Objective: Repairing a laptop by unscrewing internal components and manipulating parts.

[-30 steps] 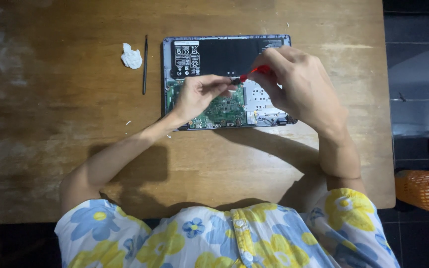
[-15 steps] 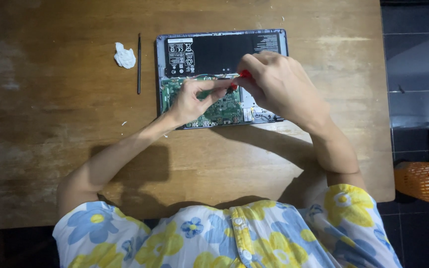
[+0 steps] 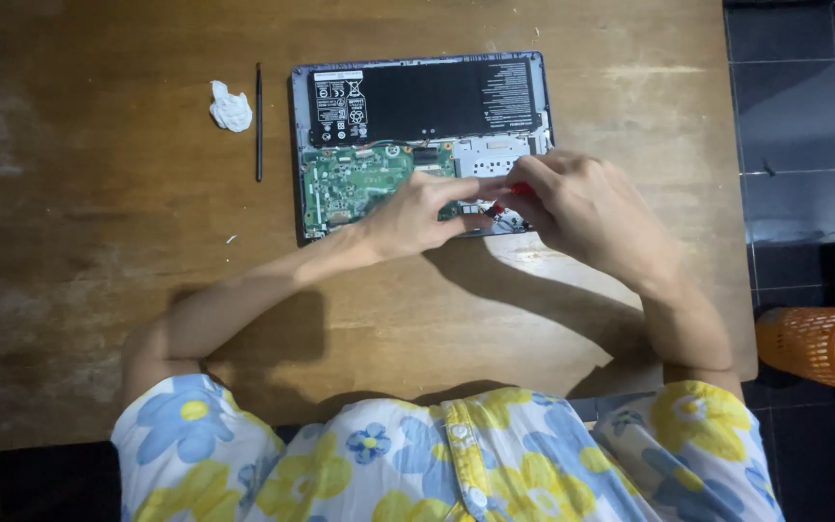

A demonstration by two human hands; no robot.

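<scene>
Head view, looking down. A laptop (image 3: pixel 422 145) with its bottom cover off is lying on a wooden table (image 3: pixel 99 290), black battery (image 3: pixel 427 97) toward the far edge, green circuit board (image 3: pixel 355 184) nearer the person. Both hands are meeting over the board's near-right area. The right hand (image 3: pixel 587 208) is curling closed round a red-handled screwdriver (image 3: pixel 514 193), of which only a bit of red is showing betw. the fingers; the tip is hidden. The left hand (image 3: pixel 417 215) is resting on the board w/ fingers bent, fingertips just beside the tool, seemingly steadying it; cannot tell whether it is pinching anything.

Judgement, re. doing this step well: the driver is best kept upright over the screw w/ light downward pressure so the tip is not slipping onto the board; the left fingertips are better guiding the shaft than pressing on parts, and the laptop wants to be lying flat, not rocking.

Other items: a thin black rod-like tool (image 3: pixel 259 121) is lying left of the laptop, a crumpled white tissue (image 3: pixel 231 106) just beyond it. An orange basket (image 3: pixel 809 348) is standing on the dark tiled floor, right of the table.
</scene>
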